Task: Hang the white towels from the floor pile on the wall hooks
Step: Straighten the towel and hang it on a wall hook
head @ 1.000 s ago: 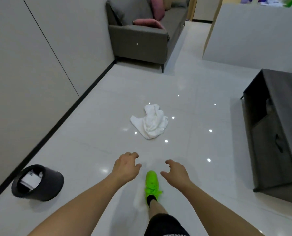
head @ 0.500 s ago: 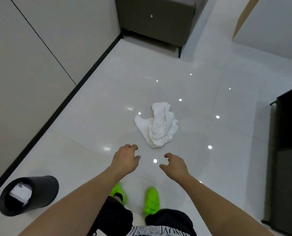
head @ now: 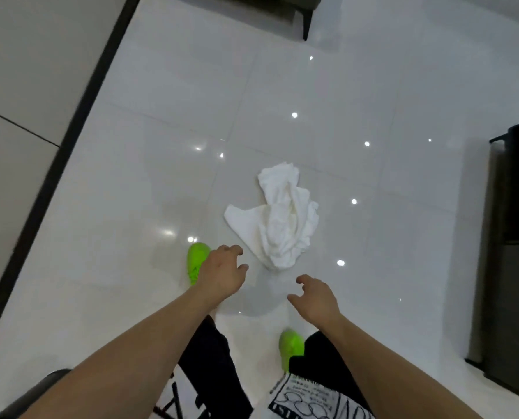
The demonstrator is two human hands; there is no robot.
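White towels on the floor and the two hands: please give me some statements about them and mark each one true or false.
1. The white towels lie crumpled on the tiled floor. True.
2. The left hand holds a towel. False: it is empty and apart from the pile.
3. The right hand is empty, fingers loosely curled. True.
4. The shoes are red. False: they are bright green.
5. Wall hooks are visible. False: none appear in this view.

Both bare forearms stretched forward and down, left hand palm down with fingers loosely curled, holding nothing, right hand beside it but apart, fingers loosely spread and bent, likewise holding nothing
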